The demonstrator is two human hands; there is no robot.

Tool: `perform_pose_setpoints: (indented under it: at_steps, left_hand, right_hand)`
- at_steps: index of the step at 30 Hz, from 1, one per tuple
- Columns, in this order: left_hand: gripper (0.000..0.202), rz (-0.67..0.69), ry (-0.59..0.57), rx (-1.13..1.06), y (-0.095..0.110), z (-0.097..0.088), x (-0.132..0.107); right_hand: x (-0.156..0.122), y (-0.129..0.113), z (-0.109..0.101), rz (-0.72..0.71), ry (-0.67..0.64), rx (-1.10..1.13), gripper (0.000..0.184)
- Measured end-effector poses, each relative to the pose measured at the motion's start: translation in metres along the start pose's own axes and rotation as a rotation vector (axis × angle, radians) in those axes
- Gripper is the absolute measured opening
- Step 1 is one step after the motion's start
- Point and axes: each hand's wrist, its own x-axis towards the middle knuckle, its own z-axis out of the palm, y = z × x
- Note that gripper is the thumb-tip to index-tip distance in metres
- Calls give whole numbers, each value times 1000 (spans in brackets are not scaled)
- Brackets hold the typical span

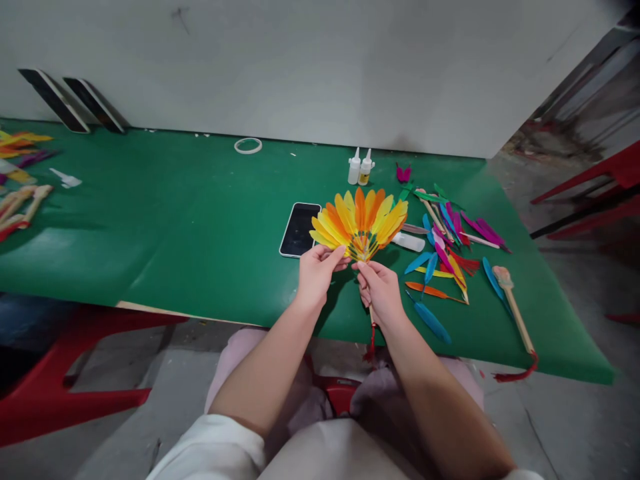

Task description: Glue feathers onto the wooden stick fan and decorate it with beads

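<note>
A feather fan [361,217] of yellow and orange feathers is spread out above the table, in front of me. My right hand [379,285] is closed around its wooden handle, just under the feather bases. A red tassel [371,345] hangs from the handle's lower end. At the fan's lower left edge, my left hand [320,270] pinches the base of a yellow feather with thumb and fingers. Behind the fan lies a smartphone [299,230], partly covered by the feathers. To the right, a white bottle [409,241] lies on its side.
Two small glue bottles [355,168] stand near the wall. Loose coloured feathers [433,323] are scattered on the right of the green table [190,220]. A bare wooden handle [517,310] lies near the right edge. A white ring [248,146] and two leaning dark panels [95,103] are further left.
</note>
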Motion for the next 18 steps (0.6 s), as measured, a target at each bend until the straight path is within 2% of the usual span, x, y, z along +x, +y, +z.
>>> perform_pose_setpoints:
  at_steps: [9,13,18]
  left_hand:
    - [26,-9,-32,-1,0,-3,2]
    - [26,8,-32,6,2,-4,3]
    - [26,29,-26,25,2,-4,2]
  right_hand:
    - [2,1,2,2,-4,67,22]
    - [2,1,0,-16,-67,105,28]
    - [3,3,-3,-11,-125,120,26]
